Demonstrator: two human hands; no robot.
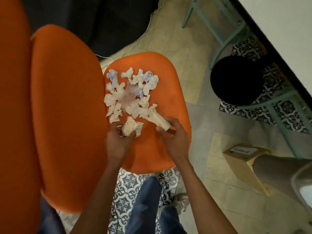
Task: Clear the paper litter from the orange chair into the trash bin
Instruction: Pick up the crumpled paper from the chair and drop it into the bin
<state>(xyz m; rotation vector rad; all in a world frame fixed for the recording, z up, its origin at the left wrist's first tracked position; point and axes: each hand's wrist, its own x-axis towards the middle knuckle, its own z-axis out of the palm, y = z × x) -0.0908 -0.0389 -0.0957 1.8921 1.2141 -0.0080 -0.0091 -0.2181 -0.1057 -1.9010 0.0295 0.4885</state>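
Note:
Several crumpled white and pale blue paper scraps (pixel 130 92) lie piled on the seat of the orange chair (pixel 170 92). My left hand (pixel 118 141) is at the pile's near edge, fingers closed around a dotted white wad (pixel 130 127). My right hand (pixel 173 137) pinches a rolled white paper piece (pixel 158 119) at the pile's near right corner. The round black trash bin (pixel 236 80) stands on the floor to the right of the chair, its inside dark.
The chair's tall orange backrest (pixel 64 115) fills the left. A cardboard box (pixel 244 164) sits on the floor at the right, beside a pale rounded object (pixel 287 176). A green metal frame (pixel 219 31) stands behind the bin. A white cable (pixel 143 36) runs across the floor.

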